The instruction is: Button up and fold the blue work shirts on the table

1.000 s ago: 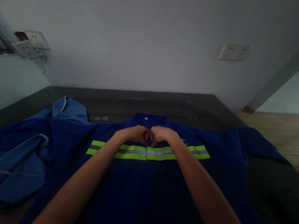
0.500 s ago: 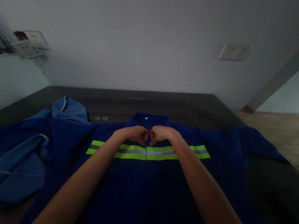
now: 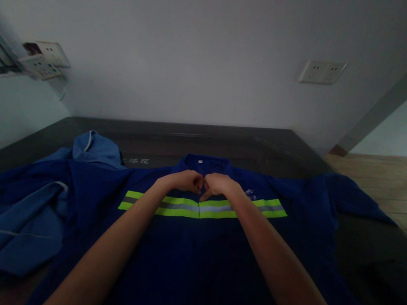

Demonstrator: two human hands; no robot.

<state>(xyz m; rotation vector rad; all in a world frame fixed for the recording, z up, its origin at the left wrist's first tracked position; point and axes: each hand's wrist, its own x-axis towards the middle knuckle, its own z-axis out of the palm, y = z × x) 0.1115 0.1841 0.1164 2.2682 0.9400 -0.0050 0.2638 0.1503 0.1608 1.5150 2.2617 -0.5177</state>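
Note:
A dark blue work jacket lies spread out, front side up, its collar towards the wall and its sleeves out to both sides. Across its chest runs a yellow-green and grey reflective stripe. At the front opening, just below the collar, my left hand is closed on the jacket's edge. My right hand meets it from the other side, fingers bent and pinched at the same opening, thumb pointing down towards the stripe. What lies between the fingertips is too small and dark to make out.
The jacket rests on a dark table against a pale wall. A lighter blue garment lies crumpled at the left, partly under the sleeve. A dark object is at the right. Sockets are on the wall.
My right hand has shifted slightly left, against my left hand, and its thumb now points lower. The left hand stays about where it was. The jacket lies as before.

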